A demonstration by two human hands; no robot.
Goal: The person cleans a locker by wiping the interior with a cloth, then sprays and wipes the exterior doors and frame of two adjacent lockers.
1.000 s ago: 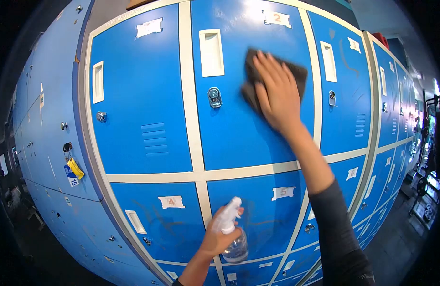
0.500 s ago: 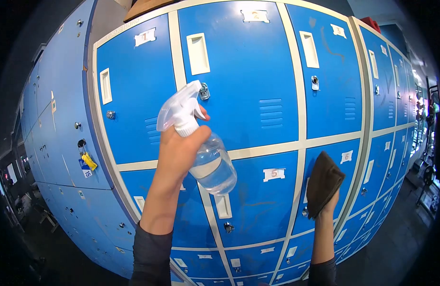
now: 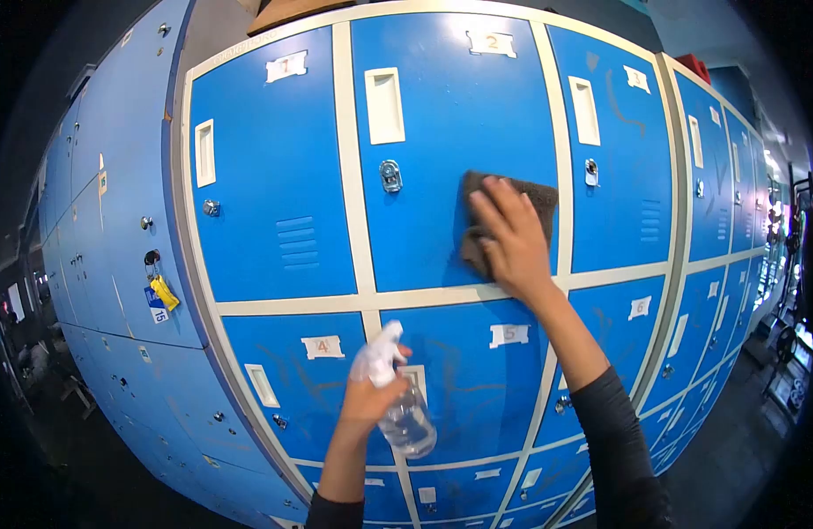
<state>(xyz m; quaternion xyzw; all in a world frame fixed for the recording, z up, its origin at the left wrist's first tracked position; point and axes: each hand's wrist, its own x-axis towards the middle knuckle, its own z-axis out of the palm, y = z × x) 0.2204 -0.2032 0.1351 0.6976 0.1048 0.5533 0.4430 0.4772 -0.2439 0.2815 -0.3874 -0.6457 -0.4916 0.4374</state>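
Observation:
My right hand (image 3: 515,238) presses a dark brown cloth (image 3: 540,198) flat against the lower right of the blue locker door marked 2 (image 3: 450,115), over its vent slots. Lower down, my left hand (image 3: 375,394) is wrapped round a clear spray bottle (image 3: 411,428) with a white trigger head, in front of door 5 (image 3: 477,397). Some clear liquid shows in the bottle. Faint smears mark doors 4 and 5. A metal latch (image 3: 389,175) sits at the left of door 2.
Door 1 (image 3: 265,185) is to the left and door 3 (image 3: 613,159) to the right, with more lockers beyond. Keys with a yellow tag (image 3: 165,293) hang from a lighter blue locker at the far left. Gym equipment stands at the right edge.
My right hand has moved up and left with the cloth, from before door 6 onto door 2. My left hand has lowered the bottle from door 2 to before door 5.

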